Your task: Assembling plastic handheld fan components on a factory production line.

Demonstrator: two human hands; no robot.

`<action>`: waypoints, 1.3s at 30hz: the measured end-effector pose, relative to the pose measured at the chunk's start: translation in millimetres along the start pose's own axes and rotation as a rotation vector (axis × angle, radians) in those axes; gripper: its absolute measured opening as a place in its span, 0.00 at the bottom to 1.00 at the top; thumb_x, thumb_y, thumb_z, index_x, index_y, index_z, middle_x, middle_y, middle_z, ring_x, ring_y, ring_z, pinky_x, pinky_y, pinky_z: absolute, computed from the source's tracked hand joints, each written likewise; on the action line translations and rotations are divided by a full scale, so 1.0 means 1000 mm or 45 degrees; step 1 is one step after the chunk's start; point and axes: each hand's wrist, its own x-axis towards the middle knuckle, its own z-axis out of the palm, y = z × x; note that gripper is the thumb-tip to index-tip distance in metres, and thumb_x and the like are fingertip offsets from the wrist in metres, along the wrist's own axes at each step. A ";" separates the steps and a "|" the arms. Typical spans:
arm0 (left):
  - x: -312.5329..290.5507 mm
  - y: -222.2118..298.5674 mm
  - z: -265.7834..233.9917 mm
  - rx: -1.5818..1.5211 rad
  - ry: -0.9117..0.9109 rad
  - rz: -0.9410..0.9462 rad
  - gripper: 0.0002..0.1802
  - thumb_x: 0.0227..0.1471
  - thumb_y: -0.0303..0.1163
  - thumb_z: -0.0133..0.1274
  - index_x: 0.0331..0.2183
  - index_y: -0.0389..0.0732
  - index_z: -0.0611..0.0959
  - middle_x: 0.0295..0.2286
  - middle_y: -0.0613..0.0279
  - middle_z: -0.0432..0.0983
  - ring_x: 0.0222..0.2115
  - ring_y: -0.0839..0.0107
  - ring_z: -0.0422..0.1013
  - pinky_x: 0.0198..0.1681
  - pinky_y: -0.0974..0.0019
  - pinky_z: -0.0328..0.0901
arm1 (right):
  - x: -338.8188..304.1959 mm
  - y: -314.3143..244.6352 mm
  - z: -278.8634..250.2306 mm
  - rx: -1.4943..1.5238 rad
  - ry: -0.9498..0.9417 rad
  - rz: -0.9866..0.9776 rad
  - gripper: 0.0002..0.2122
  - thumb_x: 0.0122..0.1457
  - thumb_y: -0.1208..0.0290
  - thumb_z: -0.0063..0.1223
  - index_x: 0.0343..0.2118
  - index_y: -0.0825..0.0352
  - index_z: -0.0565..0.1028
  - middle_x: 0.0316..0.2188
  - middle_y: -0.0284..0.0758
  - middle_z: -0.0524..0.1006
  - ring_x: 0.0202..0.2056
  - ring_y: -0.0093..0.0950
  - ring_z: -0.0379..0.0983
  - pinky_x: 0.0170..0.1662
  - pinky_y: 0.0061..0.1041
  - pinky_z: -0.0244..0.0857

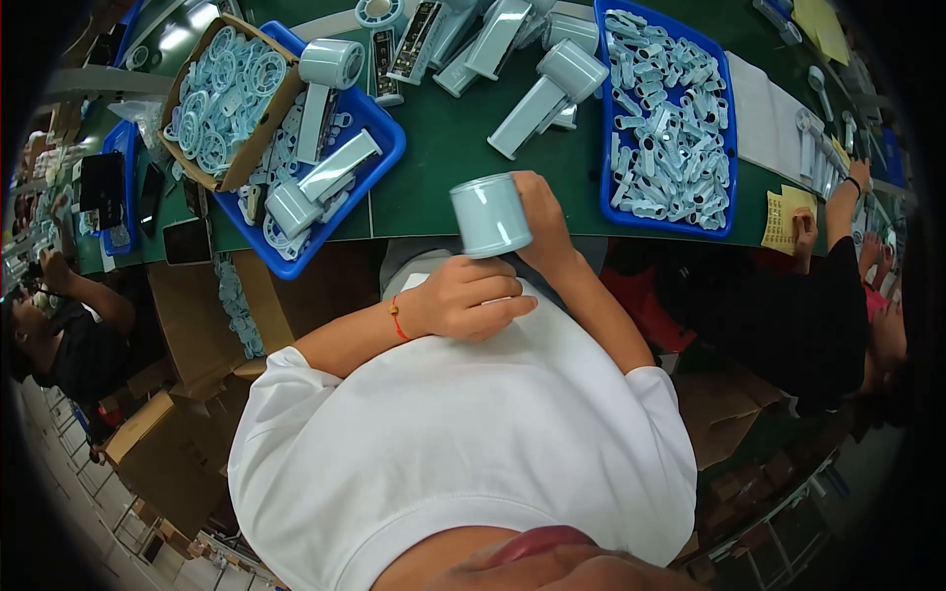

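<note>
Close to my chest, a pale blue plastic housing with a round, drum-shaped head is held up. My right hand grips it from the right side, the fingers mostly hidden behind it. Just below the head, my left hand is closed with its fingers curled; what they hold, if anything, is hidden. A red string bracelet circles the left wrist. On the green table ahead lies a similar housing with a round head and a long handle.
A blue tray at the left holds housings, small parts and a cardboard box of pale blue rings. Several housings lie at the back. Another blue tray at the right holds small parts. Co-workers sit on both sides.
</note>
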 end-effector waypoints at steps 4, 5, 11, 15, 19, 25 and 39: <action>0.019 -0.011 -0.009 0.754 -0.140 -0.190 0.20 0.33 0.32 0.62 0.35 0.41 0.79 0.37 0.62 0.72 0.40 0.63 0.67 0.48 0.55 0.59 | 0.015 -0.013 -0.001 -0.319 -0.222 0.026 0.20 0.45 0.75 0.53 0.44 0.67 0.67 0.36 0.36 0.71 0.39 0.34 0.68 0.42 0.31 0.61; 0.014 -0.018 -0.011 0.745 -0.181 -0.380 0.24 0.33 0.36 0.62 0.38 0.42 0.78 0.37 0.63 0.71 0.41 0.64 0.66 0.47 0.54 0.58 | 0.014 -0.015 -0.003 -0.387 -0.232 0.021 0.25 0.43 0.74 0.55 0.48 0.67 0.66 0.38 0.36 0.71 0.41 0.34 0.67 0.43 0.31 0.60; -0.006 -0.043 -0.008 0.978 -0.393 -0.580 0.32 0.30 0.41 0.63 0.42 0.42 0.75 0.40 0.67 0.67 0.43 0.64 0.62 0.43 0.53 0.57 | -0.014 0.001 -0.026 -0.430 -0.330 0.141 0.29 0.40 0.73 0.62 0.50 0.65 0.68 0.45 0.37 0.70 0.47 0.37 0.64 0.49 0.32 0.58; -0.012 -0.052 0.001 1.068 -0.255 -0.476 0.25 0.30 0.36 0.62 0.37 0.44 0.78 0.37 0.67 0.68 0.40 0.62 0.63 0.42 0.54 0.58 | -0.022 0.013 -0.016 -0.474 -0.191 -0.022 0.28 0.40 0.74 0.63 0.49 0.65 0.69 0.44 0.36 0.70 0.46 0.36 0.64 0.48 0.32 0.58; -0.018 -0.055 0.006 1.017 -0.175 -0.455 0.24 0.31 0.37 0.62 0.37 0.48 0.78 0.34 0.71 0.70 0.39 0.62 0.65 0.41 0.55 0.57 | -0.029 0.016 -0.008 -0.484 -0.066 -0.055 0.26 0.41 0.74 0.62 0.47 0.64 0.70 0.43 0.35 0.71 0.45 0.35 0.65 0.47 0.32 0.58; -0.013 -0.049 0.001 0.895 -0.219 -0.568 0.25 0.30 0.38 0.64 0.37 0.49 0.79 0.35 0.74 0.72 0.40 0.62 0.65 0.41 0.56 0.57 | -0.021 0.009 -0.018 -0.379 -0.174 0.045 0.22 0.45 0.71 0.59 0.47 0.65 0.71 0.43 0.35 0.71 0.46 0.35 0.64 0.49 0.32 0.57; -0.006 -0.054 -0.002 0.845 -0.205 -0.571 0.24 0.29 0.39 0.65 0.36 0.50 0.80 0.36 0.73 0.74 0.40 0.63 0.64 0.43 0.56 0.56 | -0.018 0.010 -0.020 -0.441 -0.107 -0.040 0.20 0.48 0.70 0.57 0.46 0.66 0.72 0.42 0.38 0.71 0.42 0.38 0.66 0.45 0.32 0.61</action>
